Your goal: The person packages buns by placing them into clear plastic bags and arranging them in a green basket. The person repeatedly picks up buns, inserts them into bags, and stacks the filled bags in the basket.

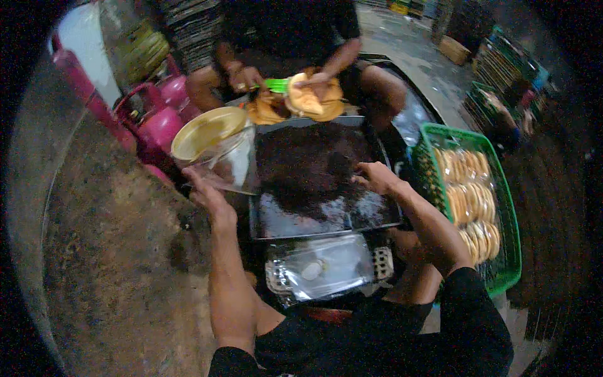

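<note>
Head view shows the left hand (213,202) holding a clear bag (239,166) between its fingers, the right hand (377,178) over the tray (301,221) of crumbs (308,157), its grip unclear.

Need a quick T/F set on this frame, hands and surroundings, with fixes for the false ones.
1. The right hand is over the tray of dark crumbs. True.
2. The left hand rests on the green basket. False: it is at the clear plastic beside the tray's left edge.
3. The green basket holds wrapped, flat round breads. True.
4. The person opposite is holding nothing. False: they hold a bright green tool and a golden bread.
5. Pink gas cylinders stand to the left. True.
</note>
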A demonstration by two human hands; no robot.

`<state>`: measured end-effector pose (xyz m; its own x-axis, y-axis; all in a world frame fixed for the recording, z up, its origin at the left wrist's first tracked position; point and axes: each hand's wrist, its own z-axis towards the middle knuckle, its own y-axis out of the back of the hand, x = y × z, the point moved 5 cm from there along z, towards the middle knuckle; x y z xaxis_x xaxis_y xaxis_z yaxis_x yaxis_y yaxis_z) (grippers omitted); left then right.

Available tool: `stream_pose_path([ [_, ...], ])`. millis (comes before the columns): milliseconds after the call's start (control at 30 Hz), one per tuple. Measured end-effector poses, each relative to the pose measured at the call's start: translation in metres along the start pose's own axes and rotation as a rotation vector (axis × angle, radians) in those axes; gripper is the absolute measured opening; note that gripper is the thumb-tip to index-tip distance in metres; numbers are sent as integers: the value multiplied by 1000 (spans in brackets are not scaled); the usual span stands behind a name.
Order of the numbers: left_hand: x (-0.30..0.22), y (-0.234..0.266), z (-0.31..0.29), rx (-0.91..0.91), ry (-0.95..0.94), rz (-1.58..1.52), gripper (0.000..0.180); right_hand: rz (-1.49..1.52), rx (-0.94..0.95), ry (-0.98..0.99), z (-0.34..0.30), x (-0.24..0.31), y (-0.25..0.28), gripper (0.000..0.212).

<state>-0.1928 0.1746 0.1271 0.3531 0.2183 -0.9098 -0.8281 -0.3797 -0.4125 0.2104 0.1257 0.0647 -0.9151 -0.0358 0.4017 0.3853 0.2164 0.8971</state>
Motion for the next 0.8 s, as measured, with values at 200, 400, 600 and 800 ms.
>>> stream_pose_path([
  [200,71,62,57,-90,-133,135,68,396,-156,-183,-89,-69,-6,55],
  [400,69,65,47,-105,223,130,61,277,-130,-94,-93,-83,-18,54],
  [600,46,53,14,-166,216,133,63,210,-63,-111,-83,-62,-13,60],
  [800,30,70,20,-198,200,27,53,189,-37,-84,-89,-30,-11,57],
])
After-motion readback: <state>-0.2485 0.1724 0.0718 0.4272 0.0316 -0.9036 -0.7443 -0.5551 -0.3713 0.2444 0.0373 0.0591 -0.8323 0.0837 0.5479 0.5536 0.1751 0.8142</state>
